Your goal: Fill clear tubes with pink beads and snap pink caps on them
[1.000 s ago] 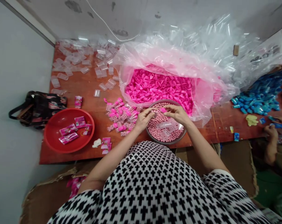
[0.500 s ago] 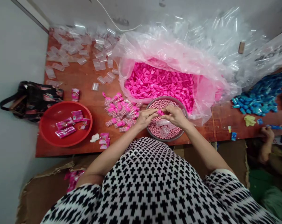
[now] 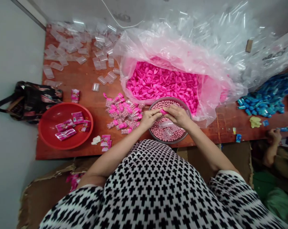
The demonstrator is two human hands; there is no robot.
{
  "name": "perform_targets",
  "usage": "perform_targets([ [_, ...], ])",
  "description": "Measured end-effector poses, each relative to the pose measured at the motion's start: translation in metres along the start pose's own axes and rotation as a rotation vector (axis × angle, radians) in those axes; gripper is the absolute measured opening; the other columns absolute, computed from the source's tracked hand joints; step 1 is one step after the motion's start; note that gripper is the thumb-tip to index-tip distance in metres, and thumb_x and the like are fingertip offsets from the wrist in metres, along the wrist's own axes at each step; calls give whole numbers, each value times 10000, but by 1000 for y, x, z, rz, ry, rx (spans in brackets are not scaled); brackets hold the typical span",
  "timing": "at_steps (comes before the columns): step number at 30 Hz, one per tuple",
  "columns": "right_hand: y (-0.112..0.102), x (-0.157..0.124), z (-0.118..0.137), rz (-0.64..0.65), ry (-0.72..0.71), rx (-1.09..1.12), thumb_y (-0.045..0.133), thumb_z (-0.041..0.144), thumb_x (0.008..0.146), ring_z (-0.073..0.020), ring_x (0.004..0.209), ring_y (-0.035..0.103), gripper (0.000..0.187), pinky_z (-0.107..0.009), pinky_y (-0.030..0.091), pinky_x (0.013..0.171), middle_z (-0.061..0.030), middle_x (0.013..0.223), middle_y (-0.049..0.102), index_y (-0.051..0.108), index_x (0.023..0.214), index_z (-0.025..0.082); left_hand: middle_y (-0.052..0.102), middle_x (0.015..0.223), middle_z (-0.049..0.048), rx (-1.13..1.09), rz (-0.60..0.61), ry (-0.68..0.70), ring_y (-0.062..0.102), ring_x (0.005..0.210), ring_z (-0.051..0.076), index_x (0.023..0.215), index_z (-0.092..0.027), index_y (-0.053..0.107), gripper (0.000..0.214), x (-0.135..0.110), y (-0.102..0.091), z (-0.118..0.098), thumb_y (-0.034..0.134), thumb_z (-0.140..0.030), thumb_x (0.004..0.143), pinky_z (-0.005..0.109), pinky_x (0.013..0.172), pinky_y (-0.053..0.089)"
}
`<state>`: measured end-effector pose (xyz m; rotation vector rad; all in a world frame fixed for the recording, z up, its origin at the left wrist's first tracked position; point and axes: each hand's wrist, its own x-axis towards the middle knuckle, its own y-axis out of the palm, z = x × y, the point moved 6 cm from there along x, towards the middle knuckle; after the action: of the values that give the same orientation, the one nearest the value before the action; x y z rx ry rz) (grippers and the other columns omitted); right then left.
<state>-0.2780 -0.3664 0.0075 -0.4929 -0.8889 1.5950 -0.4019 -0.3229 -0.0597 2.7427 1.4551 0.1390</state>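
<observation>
Both my hands meet over the grey bowl (image 3: 155,138) of pink beads (image 3: 163,104). A bright pink cap (image 3: 163,111) sits between my fingertips, pinched by my right hand (image 3: 179,116). My left hand (image 3: 150,119) is closed against the cap's other side; what its fingers hold is hidden. Clear plastic containers (image 3: 167,133) lie on the beads below. Left of the bowl is a pile of bead-filled containers with pink caps (image 3: 122,113). Behind it, a clear bag (image 3: 131,68) lies open, full of pink caps (image 3: 163,82).
A red basin (image 3: 65,140) with pink packets, a dark flowered bag (image 3: 36,98) and scattered clear containers (image 3: 74,47) are on the left. Blue pieces (image 3: 263,103) are heaped at right, near another person's hand (image 3: 275,136) with a blue item. Clear plastic bags (image 3: 215,38) line the back.
My right fingers have closed further over the pink cap, covering more of it. The hands have risen slightly; the camera view has shifted a little.
</observation>
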Motion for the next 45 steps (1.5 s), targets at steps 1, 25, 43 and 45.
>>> perform_targets([
  [1,-2,0,-2,-47,51,142,585,372,857,-187,821,579,238,-340,467,781,-71,867,648,652,993,189,728,997,71,-97,-42,-43,668,902,217,997,-155,728,400,-2,-1,4,654,-458,746,324,818,514],
  [25,71,-17,-14,-82,741,1450,699,280,651,-132,672,591,188,-372,558,739,38,636,587,544,705,187,706,1032,79,187,-26,207,627,1011,193,1001,-184,716,296,-20,-6,-2,540,-384,872,370,948,474],
  [43,71,-42,-32,449,78,-387,554,198,836,-289,1096,496,256,-445,350,951,-170,1134,629,615,1073,124,683,1108,57,439,-404,45,578,1104,240,1055,-162,678,321,-33,-135,34,645,-352,797,479,1061,369],
  [45,77,-46,-34,467,79,-488,513,197,856,-293,1075,494,235,-448,340,937,-182,1083,641,620,1047,113,668,1139,66,475,-366,51,559,1137,247,1076,-163,667,330,-37,-126,39,645,-340,798,480,1076,349],
])
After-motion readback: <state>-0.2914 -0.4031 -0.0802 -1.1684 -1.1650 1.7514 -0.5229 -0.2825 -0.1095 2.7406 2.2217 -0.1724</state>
